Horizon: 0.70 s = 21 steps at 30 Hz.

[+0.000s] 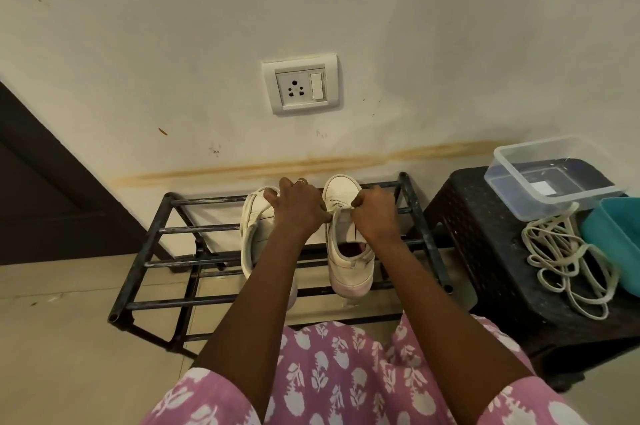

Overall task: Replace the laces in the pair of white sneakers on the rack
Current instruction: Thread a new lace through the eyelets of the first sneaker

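Both sneakers sit side by side on the rack [162,230], toes to the wall. Your right hand [375,215] is curled tight, pinching the lace [337,206] above the eyelets of the right sneaker [348,260]. Your left hand [298,206] lies over the left sneaker [254,234], fingers bent at its toe and thumb reaching toward that lace; you cannot tell whether it grips anything. Loose laces [568,262] lie heaped on the stool [485,251], beside two tubs [547,179].

Nothing legible showed anywhere. The sneakers [348,265] bore no readable brand, and a white label [542,188] in the clear box [502,165] was too small to read.
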Motion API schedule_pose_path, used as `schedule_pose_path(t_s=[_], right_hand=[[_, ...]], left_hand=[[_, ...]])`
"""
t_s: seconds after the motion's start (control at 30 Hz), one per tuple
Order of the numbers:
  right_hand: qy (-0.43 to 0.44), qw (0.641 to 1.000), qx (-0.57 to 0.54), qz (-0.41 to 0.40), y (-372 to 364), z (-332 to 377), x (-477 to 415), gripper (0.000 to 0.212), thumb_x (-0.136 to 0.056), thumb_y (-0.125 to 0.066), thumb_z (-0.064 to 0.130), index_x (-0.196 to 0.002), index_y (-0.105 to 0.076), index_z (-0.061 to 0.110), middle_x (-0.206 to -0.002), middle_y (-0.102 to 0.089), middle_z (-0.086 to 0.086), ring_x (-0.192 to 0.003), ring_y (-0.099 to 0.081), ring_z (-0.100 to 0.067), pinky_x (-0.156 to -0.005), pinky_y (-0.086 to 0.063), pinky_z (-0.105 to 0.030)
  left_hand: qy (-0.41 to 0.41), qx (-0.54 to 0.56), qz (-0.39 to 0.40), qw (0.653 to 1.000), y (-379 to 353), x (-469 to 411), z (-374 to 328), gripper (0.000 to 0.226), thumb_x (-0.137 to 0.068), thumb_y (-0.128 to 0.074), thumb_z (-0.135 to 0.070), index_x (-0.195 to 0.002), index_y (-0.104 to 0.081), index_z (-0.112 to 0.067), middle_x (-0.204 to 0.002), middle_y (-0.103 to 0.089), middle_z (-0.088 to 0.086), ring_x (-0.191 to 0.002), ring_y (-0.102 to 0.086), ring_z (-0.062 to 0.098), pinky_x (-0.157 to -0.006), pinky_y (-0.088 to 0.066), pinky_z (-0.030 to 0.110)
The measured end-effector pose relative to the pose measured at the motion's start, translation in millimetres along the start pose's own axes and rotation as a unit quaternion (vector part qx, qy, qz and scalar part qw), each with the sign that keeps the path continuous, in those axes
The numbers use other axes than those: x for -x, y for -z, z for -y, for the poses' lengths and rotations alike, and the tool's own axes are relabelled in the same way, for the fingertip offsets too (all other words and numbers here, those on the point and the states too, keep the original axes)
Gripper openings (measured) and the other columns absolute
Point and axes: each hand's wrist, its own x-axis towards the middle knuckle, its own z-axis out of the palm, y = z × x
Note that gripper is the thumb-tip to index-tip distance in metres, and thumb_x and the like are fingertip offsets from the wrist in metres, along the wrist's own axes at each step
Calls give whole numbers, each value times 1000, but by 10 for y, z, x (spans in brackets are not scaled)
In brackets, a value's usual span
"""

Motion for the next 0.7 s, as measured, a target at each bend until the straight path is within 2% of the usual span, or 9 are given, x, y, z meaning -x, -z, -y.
schedule_pose_path(t_s=[0.07,0.13,0.2,0.23,0.33,0.43,0.53,0.7], right_hand=[[-52,994,-95,3,3,-28,15,23,-83,-62,3,-104,-71,5,-103,-68,-9,-92,-63,-19,-71,-50,-22],[-102,975,-199,0,25,-55,33,12,-83,-65,10,-93,-72,6,-83,-67,-3,-74,-60,-12,-59,-43,-16],[-151,943,-294,-23,69,-81,10,15,-87,-60,12,-83,-70,1,-74,-66,-9,-66,-60,-19,-53,-43,-25],[-157,942,-296,-31,84,-95,-21,19,-89,-57,11,-85,-70,-2,-79,-68,-15,-72,-62,-25,-56,-45,-29],[-101,981,-161,23,127,-86,-122,25,-93,-49,5,-106,-70,3,-107,-69,-14,-95,-64,-23,-74,-47,-27],[-12,994,-64,84,162,-81,-247,35,-89,-44,-8,-111,-69,5,-121,-64,-12,-111,-60,-23,-97,-46,-30],[27,995,-29,95,223,-89,-339,32,-89,-48,-10,-107,-70,3,-119,-65,-13,-107,-61,-23,-96,-49,-31],[71,986,18,148,270,-101,-401,28,-89,-53,-7,-107,-71,4,-115,-67,-13,-104,-63,-22,-93,-47,-26]], left_hand=[[5,24,31,999,14,-10,-12,27,-81,-63,-40,-99,-70,-22,-112,-54,2,-113,-46,25,-96,-27,47],[6,71,57,996,15,-12,-28,27,-83,-59,-35,-105,-66,-21,-117,-51,2,-113,-49,22,-98,-25,47],[11,111,71,991,13,-5,-50,32,-87,-51,-30,-116,-62,-21,-123,-45,4,-116,-48,24,-101,-22,51],[14,122,77,989,14,-1,-57,34,-89,-47,-28,-119,-60,-20,-126,-43,4,-116,-47,24,-102,-22,53],[14,133,94,986,10,2,-89,33,-90,-45,-22,-115,-66,-18,-126,-51,4,-116,-48,25,-100,-25,54],[26,152,94,983,6,-12,-98,26,-89,-52,-21,-107,-70,-20,-110,-64,3,-109,-53,26,-95,-29,49],[21,167,82,982,6,-37,-68,24,-89,-59,-26,-110,-70,-22,-109,-68,1,-109,-55,24,-98,-30,47],[13,164,60,985,34,-52,-48,20,-85,-65,-26,-103,-73,-21,-99,-71,2,-103,-57,24,-90,-27,46]])
